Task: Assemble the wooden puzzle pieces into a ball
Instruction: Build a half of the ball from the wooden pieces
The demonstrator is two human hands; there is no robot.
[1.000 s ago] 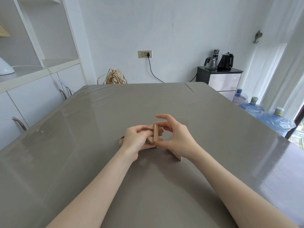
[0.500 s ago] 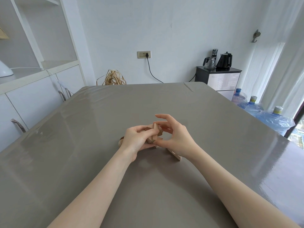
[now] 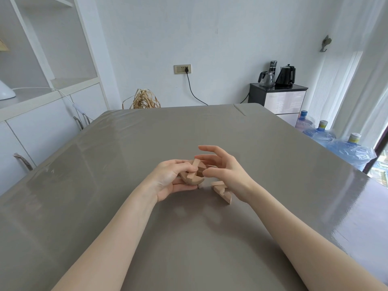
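worktop (image 3: 210, 238): grey and glossy, it carries everything I am working with; I take the part-built ball as my landmark for every place below.
part-built ball (image 3: 194, 177): a cluster of interlocked wooden pieces, rounded underneath, raised just above the worktop in front of me. One flat piece stands up out of its top, and I judge the ball perhaps half made.
my left hand (image 3: 168, 179): just left of the ball and under it, fingers curled round it, thumb over the top. It is holding the cluster.
my right hand (image 3: 226, 173): just right of the ball, fingers spread and loosely bent, tips at the upright piece. Whether they pinch it or only touch it I cannot tell; it looks nearly wide, with nothing closed inside it.
loose piece (image 3: 222, 192): on the worktop, right of the ball and nearer to me, lying directly under my right palm. Its long axis runs from the ball back toward my right wrist, notches facing up.
what the next move turns on: the loose piece lies below my right hand, well away from my left, so the right should drop to fetch it while the left steadies the ball.
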